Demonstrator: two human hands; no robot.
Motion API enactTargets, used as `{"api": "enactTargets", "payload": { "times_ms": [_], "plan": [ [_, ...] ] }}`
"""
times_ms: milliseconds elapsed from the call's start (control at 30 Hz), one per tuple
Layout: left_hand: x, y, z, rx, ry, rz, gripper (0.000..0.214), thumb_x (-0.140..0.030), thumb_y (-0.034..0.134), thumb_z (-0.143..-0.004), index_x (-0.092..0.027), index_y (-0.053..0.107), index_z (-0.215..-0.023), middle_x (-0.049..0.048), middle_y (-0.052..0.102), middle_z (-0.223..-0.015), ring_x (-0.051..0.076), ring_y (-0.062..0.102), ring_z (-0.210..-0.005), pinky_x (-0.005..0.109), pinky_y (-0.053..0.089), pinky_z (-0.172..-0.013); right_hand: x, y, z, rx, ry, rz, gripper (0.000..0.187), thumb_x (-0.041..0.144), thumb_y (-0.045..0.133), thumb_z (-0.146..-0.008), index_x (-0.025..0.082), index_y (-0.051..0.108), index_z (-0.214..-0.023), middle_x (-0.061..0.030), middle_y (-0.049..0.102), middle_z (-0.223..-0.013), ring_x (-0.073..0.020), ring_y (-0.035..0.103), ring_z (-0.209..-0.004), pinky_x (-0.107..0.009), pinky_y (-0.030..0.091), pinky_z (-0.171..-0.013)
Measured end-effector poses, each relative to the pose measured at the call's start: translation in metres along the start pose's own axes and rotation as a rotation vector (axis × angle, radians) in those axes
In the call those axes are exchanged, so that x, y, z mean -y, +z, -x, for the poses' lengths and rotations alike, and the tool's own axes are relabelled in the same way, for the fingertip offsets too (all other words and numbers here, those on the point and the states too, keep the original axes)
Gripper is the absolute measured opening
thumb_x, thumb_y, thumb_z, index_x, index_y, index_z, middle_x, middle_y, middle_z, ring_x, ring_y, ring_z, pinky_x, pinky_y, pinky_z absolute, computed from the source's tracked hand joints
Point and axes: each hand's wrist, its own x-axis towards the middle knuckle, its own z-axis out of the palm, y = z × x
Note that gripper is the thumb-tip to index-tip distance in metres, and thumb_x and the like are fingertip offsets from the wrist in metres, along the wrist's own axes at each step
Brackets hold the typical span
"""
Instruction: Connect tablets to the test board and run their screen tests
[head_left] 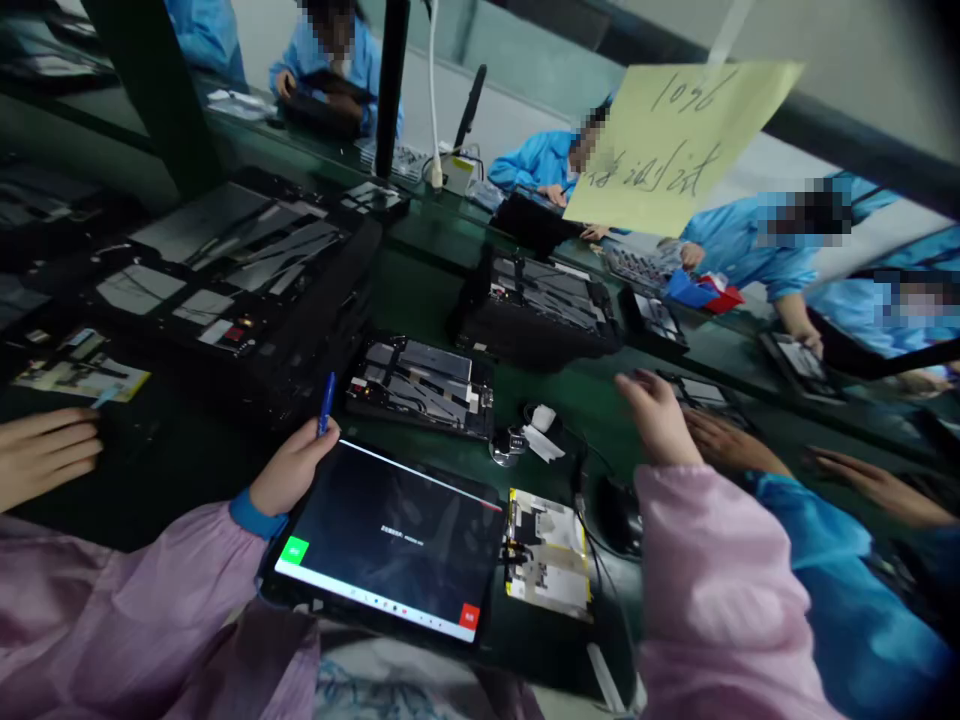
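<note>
My left hand (291, 468) is closed around a blue pen (327, 402) that points upward, and it rests by the upper left corner of a tablet (390, 530). The tablet's screen is lit dark, with a green box at one edge, a red box at a lower corner and small text in the middle. A flat, yellow-edged battery-like part (551, 560) lies beside the tablet's right edge, with dark cables near it. My right hand (661, 422) is raised above the bench to the right, fingers loosely bent and apart, with nothing visible in it.
Opened devices stand in stacks at left (247, 250) and centre right (551, 300); one opened device (420, 385) lies behind the tablet. A yellow note (675, 150) hangs ahead. Co-workers' hands are close at left (49, 450) and right (735, 445). More people work opposite.
</note>
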Motion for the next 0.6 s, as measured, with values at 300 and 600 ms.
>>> {"api": "enactTargets", "payload": {
  "times_ms": [300,600],
  "plan": [
    [0.000,-0.004,0.005,0.029,0.014,0.003,0.037,-0.056,0.055,-0.071,-0.019,0.053,-0.074,0.0017,0.054,-0.076,0.020,0.049,-0.080,0.033,0.040,-0.084,0.062,0.071,-0.064,0.180,0.357,-0.346,0.015,0.036,0.055,-0.082,0.022,0.055,-0.085,-0.0009,0.059,-0.070,-0.0171,0.060,-0.061,-0.035,0.055,-0.056],
    [-0.002,-0.004,0.009,0.052,-0.032,0.037,0.037,-0.055,0.053,-0.071,-0.019,0.052,-0.076,0.0015,0.052,-0.077,0.021,0.048,-0.085,0.034,0.039,-0.088,0.073,0.076,-0.062,0.252,0.345,-0.505,0.008,0.029,0.056,-0.077,0.023,0.056,-0.083,0.0009,0.063,-0.069,-0.0162,0.060,-0.058,-0.031,0.053,-0.050]
  ]
}}
